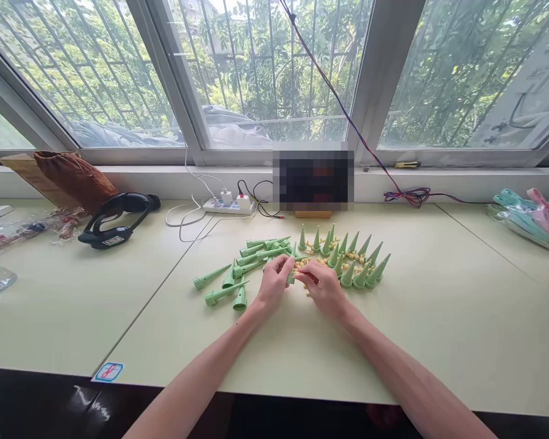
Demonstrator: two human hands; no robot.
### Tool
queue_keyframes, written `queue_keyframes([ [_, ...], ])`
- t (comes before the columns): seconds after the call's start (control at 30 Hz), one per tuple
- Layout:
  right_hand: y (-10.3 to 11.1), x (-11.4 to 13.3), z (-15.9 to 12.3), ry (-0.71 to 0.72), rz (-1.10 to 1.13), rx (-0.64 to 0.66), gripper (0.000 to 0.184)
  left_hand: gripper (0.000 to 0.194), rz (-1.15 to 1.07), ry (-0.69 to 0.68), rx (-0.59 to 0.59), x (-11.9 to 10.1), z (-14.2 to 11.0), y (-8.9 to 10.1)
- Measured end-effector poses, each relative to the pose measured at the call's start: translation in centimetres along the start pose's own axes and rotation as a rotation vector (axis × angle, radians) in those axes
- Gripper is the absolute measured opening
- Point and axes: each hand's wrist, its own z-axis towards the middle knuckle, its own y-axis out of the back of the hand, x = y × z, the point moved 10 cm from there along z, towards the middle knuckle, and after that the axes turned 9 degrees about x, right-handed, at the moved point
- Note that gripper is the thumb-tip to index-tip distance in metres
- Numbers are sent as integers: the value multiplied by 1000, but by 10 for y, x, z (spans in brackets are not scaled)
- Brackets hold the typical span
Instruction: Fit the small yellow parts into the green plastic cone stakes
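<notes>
Over the tabletop (302,360), grips a green spike (291,278) in the left hand (276,279); cannot tell the hold of the right hand (321,284) beside it; likely light, stiff, smooth, best taken by its wider end

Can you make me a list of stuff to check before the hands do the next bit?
1. Left hand has a green cone: ok, its fingers are around one.
2. Right hand has a yellow piece: cannot tell, the fingertips hide it.
3. More yellow pieces nearby: ok, they lie just beyond the hands and among the standing cones.
4. Standing cones upright: ok, points up.
5. Power strip away from the hands: ok, it sits back by the window.
</notes>
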Motion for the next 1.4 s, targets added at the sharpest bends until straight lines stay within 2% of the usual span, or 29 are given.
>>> queue_keyframes([
  [0.2, 3, 0, 0, -64, 23, -36, 39, 36, 55, -158, -9, -10, 0, -2],
  [0.53, -3, -12, 0, -190, 169, 1, 43, 35, 242, -284, -53, -19, -7, -5],
  [0.63, -3, -15, 0, -195, 146, -8, 44, 34, 208, -251, -47, -19, -5, -4],
  [0.73, -3, -12, 1, -164, 55, -2, 43, 36, 125, -161, -59, -13, -2, 1],
  [0.87, -4, -3, 1, -78, -116, 33, 27, 38, 3, 22, -72, 2, 2, 7],
  [0.97, -5, 2, 1, -30, -206, 45, 17, 39, -50, 112, -78, 11, 2, 9],
  [1.2, -5, 13, 2, 74, -339, 21, 21, 40, -82, 146, -80, 17, 3, 10],
  [1.4, -11, 17, 1, 112, -420, 73, 26, 40, -56, 115, -84, 16, 3, 10],
])
